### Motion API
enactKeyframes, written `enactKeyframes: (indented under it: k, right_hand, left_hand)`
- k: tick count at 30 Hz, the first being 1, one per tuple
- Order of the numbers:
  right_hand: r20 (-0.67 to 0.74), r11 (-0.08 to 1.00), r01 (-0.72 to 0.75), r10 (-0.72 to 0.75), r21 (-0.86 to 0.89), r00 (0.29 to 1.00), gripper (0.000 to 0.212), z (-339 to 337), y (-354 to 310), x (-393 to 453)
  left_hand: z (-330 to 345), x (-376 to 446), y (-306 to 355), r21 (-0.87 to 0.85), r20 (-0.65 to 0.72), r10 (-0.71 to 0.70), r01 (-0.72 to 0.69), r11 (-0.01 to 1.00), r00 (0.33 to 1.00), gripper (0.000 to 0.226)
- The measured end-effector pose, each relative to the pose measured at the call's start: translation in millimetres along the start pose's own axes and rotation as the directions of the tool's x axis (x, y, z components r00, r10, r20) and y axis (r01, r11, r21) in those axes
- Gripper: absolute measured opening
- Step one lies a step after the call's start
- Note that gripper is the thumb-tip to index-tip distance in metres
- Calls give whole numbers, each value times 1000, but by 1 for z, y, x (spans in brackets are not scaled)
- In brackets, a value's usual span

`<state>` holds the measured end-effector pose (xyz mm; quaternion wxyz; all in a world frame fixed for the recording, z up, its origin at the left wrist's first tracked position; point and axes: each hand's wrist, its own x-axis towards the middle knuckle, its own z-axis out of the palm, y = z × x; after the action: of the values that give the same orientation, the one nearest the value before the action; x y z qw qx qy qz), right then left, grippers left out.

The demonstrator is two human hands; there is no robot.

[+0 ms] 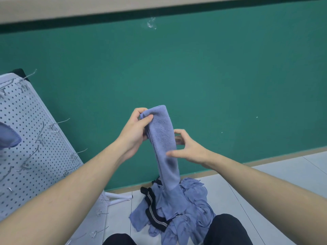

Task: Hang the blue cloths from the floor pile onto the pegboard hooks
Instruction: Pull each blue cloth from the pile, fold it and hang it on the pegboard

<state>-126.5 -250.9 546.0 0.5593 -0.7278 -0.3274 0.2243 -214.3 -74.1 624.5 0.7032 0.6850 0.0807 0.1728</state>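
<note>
In front of the dark green wall [212, 76], a long blue terry cloth [163, 144] hangs lifted above the floor pile. The left hand [133, 131] pinches the cloth's upper end, thumb on the near face and fingers curled round the edge behind it. The right hand [188, 149] is beside the cloth at mid-length, its fingers loosely spread; the thumb lies across the front of the fabric, and whether the other fingers touch the cloth cannot be told. The cloth's lower end runs down into the heap of crumpled blue cloths [187, 209] on the pale tiled floor [265, 183], close to the wall's wooden skirting. A black band with pale stripes [155, 211] is tangled in the heap's left side. At the left stands a white perforated metal pegboard [30, 138], leaning in this wide view, with thin wire hooks [60, 123] sticking out of it. One blue cloth with a dark stitched edge [8, 137] already hangs on the board at the far left. The board's white foot [118, 198] rests on the floor near the heap. Dark trouser knees [226, 230] show at the bottom edge.
</note>
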Motion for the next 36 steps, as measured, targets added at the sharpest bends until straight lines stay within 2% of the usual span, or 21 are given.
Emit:
enactKeyframes:
  k: [4,8,14,18,20,24,27,29,33,36]
  right_hand:
    - [66,1000,-13,15,-25,998,58,9,2,-1]
    - [121,998,-25,31,-49,992,74,15,8,-2]
    - [219,990,-143,137,12,966,32,10,25,-6]
    - [216,983,-179,168,32,962,33,7,29,-9]
    - [219,976,-218,207,29,954,26,5,27,-11]
    - [77,975,-218,220,-35,972,21,-5,26,-6]
    - [-14,968,-233,235,94,972,17,-11,23,2]
    - [-9,966,-225,228,124,974,21,-16,15,9]
    - [154,976,-208,197,57,968,22,-24,-5,20]
    - [334,975,-220,215,-23,918,33,-25,-26,26]
  left_hand:
    - [3,-4,8,-114,20,-7,9,993,1000,7]
    - [4,-4,15,-105,-66,24,-31,994,997,5]
    - [-6,-1,12,-130,-194,17,-43,991,981,5]
    - [-14,-4,14,-124,-288,39,-78,989,957,7]
    - [-23,-6,16,-99,-338,41,-79,992,940,8]
    - [-56,-15,16,-106,-425,6,-56,993,905,4]
    - [-85,-27,10,-111,-455,-67,18,994,888,19]
    - [-101,-39,6,-98,-420,-150,119,988,895,25]
    - [-126,-64,4,-15,-315,-295,306,952,902,44]
    - [-147,-81,4,-35,-184,-438,440,897,880,56]
